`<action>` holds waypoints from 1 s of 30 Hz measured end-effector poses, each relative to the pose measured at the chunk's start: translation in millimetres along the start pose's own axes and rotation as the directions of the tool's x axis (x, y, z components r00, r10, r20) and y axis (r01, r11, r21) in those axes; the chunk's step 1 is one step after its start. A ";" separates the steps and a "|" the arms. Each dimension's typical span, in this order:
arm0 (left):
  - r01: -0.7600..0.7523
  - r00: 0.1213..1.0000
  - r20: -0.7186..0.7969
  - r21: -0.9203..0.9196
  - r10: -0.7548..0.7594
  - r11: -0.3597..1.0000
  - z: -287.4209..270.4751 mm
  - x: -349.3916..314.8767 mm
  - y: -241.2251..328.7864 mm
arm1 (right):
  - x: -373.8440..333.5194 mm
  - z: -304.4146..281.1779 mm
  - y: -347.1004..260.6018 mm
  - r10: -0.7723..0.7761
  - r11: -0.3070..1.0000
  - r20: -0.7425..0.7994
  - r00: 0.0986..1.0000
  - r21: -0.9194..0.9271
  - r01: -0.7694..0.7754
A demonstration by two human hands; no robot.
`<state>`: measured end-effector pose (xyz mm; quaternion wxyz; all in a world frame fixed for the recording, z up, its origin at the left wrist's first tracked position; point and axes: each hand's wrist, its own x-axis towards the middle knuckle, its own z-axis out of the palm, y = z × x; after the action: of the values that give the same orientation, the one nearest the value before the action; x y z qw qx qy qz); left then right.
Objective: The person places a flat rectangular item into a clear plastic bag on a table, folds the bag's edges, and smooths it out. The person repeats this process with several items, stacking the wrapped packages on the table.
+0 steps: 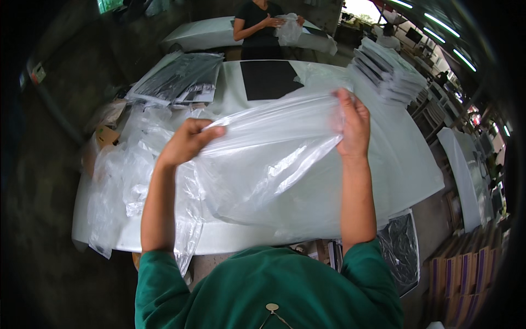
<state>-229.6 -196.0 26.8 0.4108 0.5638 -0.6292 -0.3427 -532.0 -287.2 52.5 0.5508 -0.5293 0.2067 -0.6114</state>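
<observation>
A clear plastic bag (263, 159) is stretched between my two hands above the white-covered table (405, 159). My left hand (189, 141) pinches its upper left edge, thumb pointing inward. At the upper right corner, my right hand (353, 123) is closed on the bag, its fingers slightly blurred. The lower part of the bag hangs loose toward me. Beyond it lies a flat black sheet (268, 79) on the table. Close by my left forearm, a heap of crumpled clear plastic bags (131, 170) spreads to the table's left edge and hangs over it.
Black items in clear plastic (181, 79) lie at the far left of the table. A tall stack of wrapped packs (386, 71) stands at the far right. Cardboard boxes (466, 274) are piled at lower right. Across the table, another person (260, 33) handles plastic.
</observation>
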 end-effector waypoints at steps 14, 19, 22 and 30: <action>-0.079 0.989 -0.125 -0.045 0.073 0.996 -79.3 -19.8 -14.7 | 3.8 -96.6 -27.2 -0.252 0.967 -0.421 0.872 -0.080 0.241; -0.420 0.876 -0.123 0.282 0.467 0.863 35.1 2.1 60.9 | 5.7 -101.2 -11.3 -0.240 0.967 -0.284 0.928 -0.153 0.204; -0.396 0.900 -0.008 0.405 0.437 0.824 114.0 16.9 80.2 | 6.1 -67.1 -11.6 -0.192 0.981 -0.171 0.966 0.004 0.196; -0.190 0.639 -0.765 -0.049 0.085 0.980 85.1 16.3 50.7 | -71.6 -90.2 92.6 0.639 0.629 0.309 0.704 -0.737 -0.247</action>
<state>-328.6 -208.3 37.9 0.6956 0.5785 -0.4180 -0.0818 -580.8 -281.6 -86.9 0.5064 -0.7634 0.3679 -0.1594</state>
